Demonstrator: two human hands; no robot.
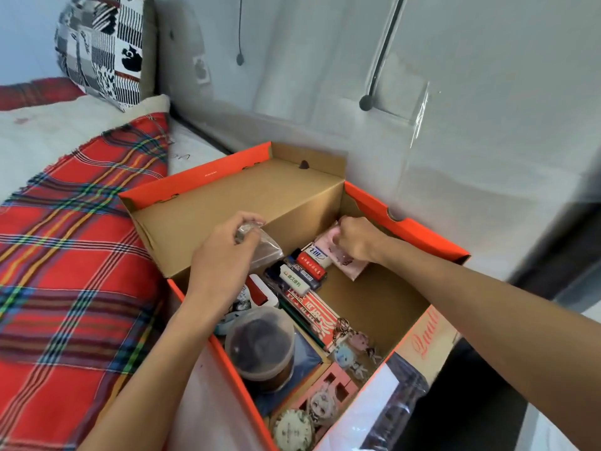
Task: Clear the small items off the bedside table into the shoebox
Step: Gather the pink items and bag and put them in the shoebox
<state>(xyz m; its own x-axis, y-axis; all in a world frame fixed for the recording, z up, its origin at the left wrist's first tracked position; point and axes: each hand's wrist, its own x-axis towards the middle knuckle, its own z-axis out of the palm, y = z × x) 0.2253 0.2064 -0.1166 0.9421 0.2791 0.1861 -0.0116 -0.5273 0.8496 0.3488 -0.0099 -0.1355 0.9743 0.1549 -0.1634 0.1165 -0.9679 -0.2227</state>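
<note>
An orange shoebox (419, 227) with a brown cardboard inside stands open, its lid (208, 203) folded back to the left. My left hand (221, 255) holds a small clear plastic bag (260, 245) over the box's left edge. My right hand (354, 239) reaches into the far corner and grips a pink packet (349, 266) lying there. Inside the box lie lighters (304, 271), a red and white pack (317, 312), a round lidded tub (260, 345), keychain charms (353, 349) and a round badge (292, 432).
A red plaid blanket (71, 255) covers the bed on the left, with a patterned pillow (104, 50) at its head. A grey wall (325, 76) with a dark cable (383, 53) stands behind the box. A plastic-wrapped item (387, 415) lies at the box's near right.
</note>
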